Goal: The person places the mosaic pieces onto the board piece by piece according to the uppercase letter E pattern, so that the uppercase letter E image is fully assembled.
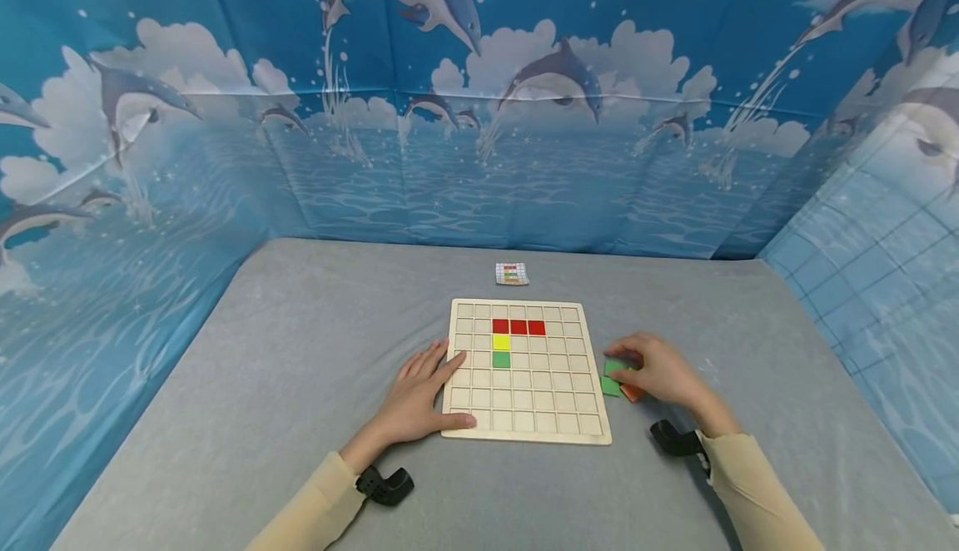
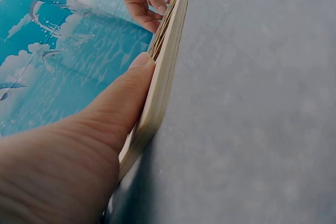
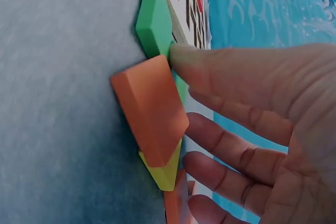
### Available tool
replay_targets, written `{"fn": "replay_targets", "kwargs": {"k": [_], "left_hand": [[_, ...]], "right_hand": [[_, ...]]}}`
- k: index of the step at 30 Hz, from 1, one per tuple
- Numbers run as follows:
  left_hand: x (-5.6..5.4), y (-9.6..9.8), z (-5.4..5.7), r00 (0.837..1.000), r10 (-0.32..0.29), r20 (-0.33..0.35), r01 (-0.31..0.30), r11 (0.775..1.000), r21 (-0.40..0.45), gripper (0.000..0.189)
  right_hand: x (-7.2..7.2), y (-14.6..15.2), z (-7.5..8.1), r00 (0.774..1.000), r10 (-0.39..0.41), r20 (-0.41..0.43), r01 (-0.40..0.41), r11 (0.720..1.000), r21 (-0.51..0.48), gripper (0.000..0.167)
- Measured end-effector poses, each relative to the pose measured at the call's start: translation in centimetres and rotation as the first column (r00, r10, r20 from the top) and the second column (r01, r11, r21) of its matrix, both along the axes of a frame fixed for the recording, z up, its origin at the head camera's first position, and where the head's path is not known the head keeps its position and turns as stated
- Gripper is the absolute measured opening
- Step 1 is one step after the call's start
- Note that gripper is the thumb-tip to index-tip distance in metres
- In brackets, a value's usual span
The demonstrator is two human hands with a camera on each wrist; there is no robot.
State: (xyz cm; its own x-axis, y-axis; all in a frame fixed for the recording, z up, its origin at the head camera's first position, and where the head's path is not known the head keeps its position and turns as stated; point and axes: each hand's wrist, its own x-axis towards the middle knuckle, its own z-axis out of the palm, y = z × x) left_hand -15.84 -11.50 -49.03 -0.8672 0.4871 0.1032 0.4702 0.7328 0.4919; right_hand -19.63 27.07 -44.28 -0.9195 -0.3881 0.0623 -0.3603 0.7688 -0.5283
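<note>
A wooden grid board (image 1: 524,439) lies on the grey cloth. Three red tiles (image 1: 519,327) sit side by side in it, with a yellow tile (image 1: 500,342) and a green tile (image 1: 501,359) below the leftmost. My left hand (image 1: 412,397) rests fingers spread on the board's left edge, thumb on the near corner. At the right, my right hand (image 1: 659,372) bends over loose tiles. In the right wrist view the thumb touches near a green tile (image 3: 155,19); fingertips hover by an orange tile (image 3: 149,108) and a yellow tile (image 3: 165,171). No firm grip shows.
A small card (image 1: 512,274) with a coloured grid pattern lies behind the board. Blue curtains (image 1: 479,160) with dolphins stand around the back and sides of the grey-covered table (image 1: 300,326). Another orange tile (image 3: 177,198) lies beyond the yellow one.
</note>
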Motion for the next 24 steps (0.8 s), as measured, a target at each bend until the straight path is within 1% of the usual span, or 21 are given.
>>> {"fn": "replay_targets", "kwargs": {"k": [7,10,14,18,24], "left_hand": [[-0.1,0.0,0.0,1.000,0.003,-0.002,-0.003,1.000,-0.006,0.095],[0.0,0.0,0.0,1.000,0.002,0.006,-0.002,1.000,-0.001,0.095],[0.0,0.0,0.1,1.000,0.004,0.014,-0.004,1.000,0.001,0.095],[0.0,0.0,0.2,1.000,0.003,0.010,-0.003,1.000,-0.005,0.095],[0.0,0.0,0.2,1.000,0.008,0.006,-0.008,1.000,-0.013,0.095]], "right_hand": [[-0.6,0.1,-0.3,0.998,-0.046,0.033,0.046,0.999,-0.014,0.020],[-0.7,-0.1,-0.3,0.998,-0.060,0.034,0.060,0.998,-0.007,0.018],[-0.7,-0.4,-0.3,0.996,-0.085,0.020,0.084,0.996,0.025,0.015],[-0.7,-0.7,-0.4,0.995,-0.103,0.011,0.102,0.994,0.039,0.013],[-0.6,-1.1,-0.7,0.994,-0.106,0.005,0.106,0.994,0.002,0.011]]}}
